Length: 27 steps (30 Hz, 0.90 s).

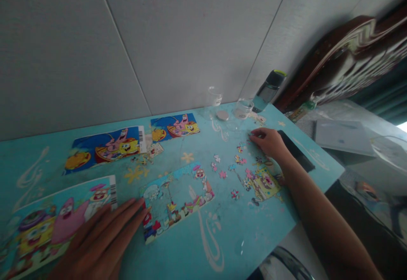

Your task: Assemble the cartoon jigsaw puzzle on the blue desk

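Turquoise table: bottle and cups behind loose puzzle pieces.

One head-worn view, close above the table, forward and down toward the wall.

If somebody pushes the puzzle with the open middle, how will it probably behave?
The puzzle would probably flex or come apart, because mostly a narrow border surrounds its open middle. Looking thin and flat, it seems light and unlikely to tip.
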Available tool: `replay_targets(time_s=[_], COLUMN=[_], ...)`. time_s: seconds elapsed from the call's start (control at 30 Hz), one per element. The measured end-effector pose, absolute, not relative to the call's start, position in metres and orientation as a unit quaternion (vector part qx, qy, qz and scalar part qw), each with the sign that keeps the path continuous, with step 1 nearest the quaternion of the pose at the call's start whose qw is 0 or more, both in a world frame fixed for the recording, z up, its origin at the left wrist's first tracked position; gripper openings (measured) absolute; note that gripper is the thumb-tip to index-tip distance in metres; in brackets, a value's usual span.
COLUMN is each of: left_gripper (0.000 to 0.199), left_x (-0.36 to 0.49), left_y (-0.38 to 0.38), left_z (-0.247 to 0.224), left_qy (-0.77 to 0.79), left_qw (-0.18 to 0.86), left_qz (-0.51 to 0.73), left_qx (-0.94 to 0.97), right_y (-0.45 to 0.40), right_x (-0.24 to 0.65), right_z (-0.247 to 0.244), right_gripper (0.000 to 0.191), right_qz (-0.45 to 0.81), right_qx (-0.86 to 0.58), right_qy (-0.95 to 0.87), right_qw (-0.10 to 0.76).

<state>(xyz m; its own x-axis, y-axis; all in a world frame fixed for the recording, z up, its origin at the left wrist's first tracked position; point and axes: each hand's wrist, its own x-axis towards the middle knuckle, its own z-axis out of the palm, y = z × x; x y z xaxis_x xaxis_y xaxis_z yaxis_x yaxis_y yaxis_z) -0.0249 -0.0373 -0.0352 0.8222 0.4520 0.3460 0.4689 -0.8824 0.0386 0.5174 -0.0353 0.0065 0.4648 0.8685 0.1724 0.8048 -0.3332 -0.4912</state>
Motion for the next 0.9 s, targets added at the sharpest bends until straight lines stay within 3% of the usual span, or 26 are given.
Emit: replay_targets(time_s=[0.17,0.3,0.5,0.7,0.9], left_gripper=[0.057,0.052,0.055,0.054,0.051], left_x=[-0.009,-0.003,0.002,0.006,0.007], left_y=[-0.05,-0.052,-0.053,-0.052,-0.054], left_z=[-0.033,-0.03,-0.013,0.002,0.004], left_qy=[-0.328,-0.335,-0.312,-0.316,-0.318], left_qw=[-0.065,-0.065,0.008,-0.008,-0.024], left_qz=[-0.236,-0.239,-0.191,-0.137,-0.138], left_qx=[-0.912,-0.909,-0.931,-0.939,-0.938], right_y=[-0.046,-0.059,-0.06,-0.037,-0.028], right_x=[0.505,0.452,0.343,0.278,0.274], right_z=[0.023,0.049,0.063,0.052,0.044], right_gripper=[0.033,0.026,0.021,0.027,0.028], right_qz=[0.072,0.156,0.237,0.262,0.176], right_qx=[-0.8,-0.706,-0.517,-0.355,-0.384], right_qy=[-0.511,-0.605,-0.776,-0.874,-0.88], right_qw=[0.306,0.334,0.273,0.203,0.217])
